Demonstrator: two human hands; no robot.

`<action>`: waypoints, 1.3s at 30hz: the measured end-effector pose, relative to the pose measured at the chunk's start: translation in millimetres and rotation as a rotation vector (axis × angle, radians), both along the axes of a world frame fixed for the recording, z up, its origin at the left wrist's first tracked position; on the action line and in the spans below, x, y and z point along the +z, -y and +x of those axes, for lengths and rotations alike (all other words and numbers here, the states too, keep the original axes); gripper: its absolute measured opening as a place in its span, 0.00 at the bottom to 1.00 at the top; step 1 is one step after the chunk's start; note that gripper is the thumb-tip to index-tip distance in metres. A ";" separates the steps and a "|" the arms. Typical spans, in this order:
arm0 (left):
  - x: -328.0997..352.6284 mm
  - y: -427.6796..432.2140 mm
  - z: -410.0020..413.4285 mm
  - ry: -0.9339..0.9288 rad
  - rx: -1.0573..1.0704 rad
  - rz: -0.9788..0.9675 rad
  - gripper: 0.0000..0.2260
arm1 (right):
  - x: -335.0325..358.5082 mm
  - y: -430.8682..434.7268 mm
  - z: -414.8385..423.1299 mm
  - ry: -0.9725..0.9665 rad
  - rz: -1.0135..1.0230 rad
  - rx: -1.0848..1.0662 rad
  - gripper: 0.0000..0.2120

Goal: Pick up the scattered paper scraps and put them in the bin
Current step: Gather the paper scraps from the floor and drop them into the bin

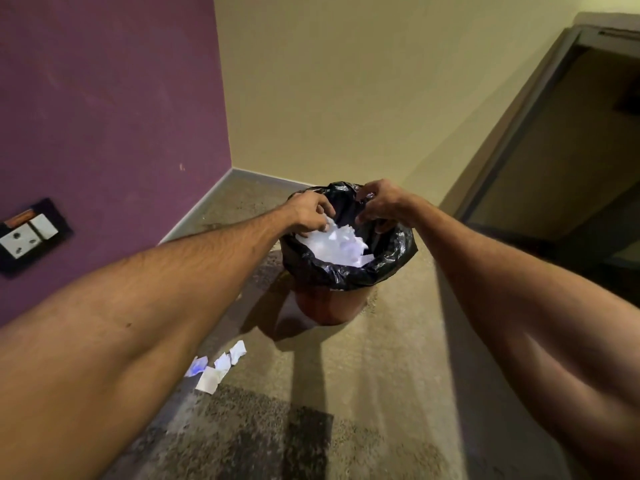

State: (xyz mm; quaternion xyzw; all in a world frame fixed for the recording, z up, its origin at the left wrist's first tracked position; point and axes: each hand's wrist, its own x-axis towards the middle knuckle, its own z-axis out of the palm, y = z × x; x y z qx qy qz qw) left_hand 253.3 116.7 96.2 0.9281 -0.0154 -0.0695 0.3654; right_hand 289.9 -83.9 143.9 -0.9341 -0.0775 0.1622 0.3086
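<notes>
A reddish bin [327, 308] with a black liner [393, 259] stands on the floor near the room's corner. It holds a heap of white paper scraps [346, 245]. Both my arms reach out over it. My left hand [309, 212] is at the bin's left rim, its fingertips pinching the upper edge of the heap. My right hand [381, 203] hovers over the far right rim with fingers curled down and apart, and nothing shows in them. Several white scraps [217, 368] lie on the floor to the front left of the bin, partly under my left forearm.
A purple wall with a socket plate [29, 237] runs along the left, and a cream wall stands behind the bin. A door frame [519, 133] with a dark opening is at the right. A darker speckled patch of floor [263, 427] lies in front.
</notes>
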 end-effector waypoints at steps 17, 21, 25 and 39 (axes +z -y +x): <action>-32.6 -161.2 -123.6 0.148 0.235 0.038 0.12 | -35.6 -174.3 -67.1 0.277 0.083 0.173 0.10; -84.2 -207.1 -169.0 0.039 0.290 0.094 0.13 | -89.9 -222.5 -108.0 0.249 0.116 0.207 0.08; -155.0 -230.9 -210.7 -0.200 0.278 0.155 0.20 | -178.3 -237.8 -145.0 -0.012 -0.093 0.302 0.02; -280.1 -204.8 -261.3 -0.162 -0.086 0.433 0.33 | -330.2 -234.2 -247.8 0.079 -0.398 0.361 0.25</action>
